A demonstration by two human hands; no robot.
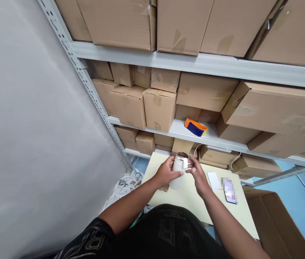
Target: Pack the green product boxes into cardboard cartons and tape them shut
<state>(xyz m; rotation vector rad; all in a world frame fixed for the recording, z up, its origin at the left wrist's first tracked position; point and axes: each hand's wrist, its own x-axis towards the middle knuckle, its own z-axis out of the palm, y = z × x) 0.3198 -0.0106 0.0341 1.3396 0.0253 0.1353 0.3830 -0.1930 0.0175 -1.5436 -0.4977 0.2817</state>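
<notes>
A whitish, slightly tapered cylindrical container (178, 166) with a dark, shiny top is held upright above the small table (190, 194). My left hand (166, 171) is closed around its left side, the thumb lying across the front. At the upper right of the container a short white strip (185, 163) sticks out. The fingers of my right hand (197, 174) are bent against this strip, partly hidden behind it. Whether the strip is a label, a piece of tape or part of the container I cannot make out.
A white card (214, 181) and a phone (229, 190) lie right of my hands. Metal shelves (195, 66) full of cardboard boxes (160, 108) rise ahead, with an orange and blue tape-like ring (196, 127) on one. An open carton (273, 216) stands right, paper scraps (124, 187) left.
</notes>
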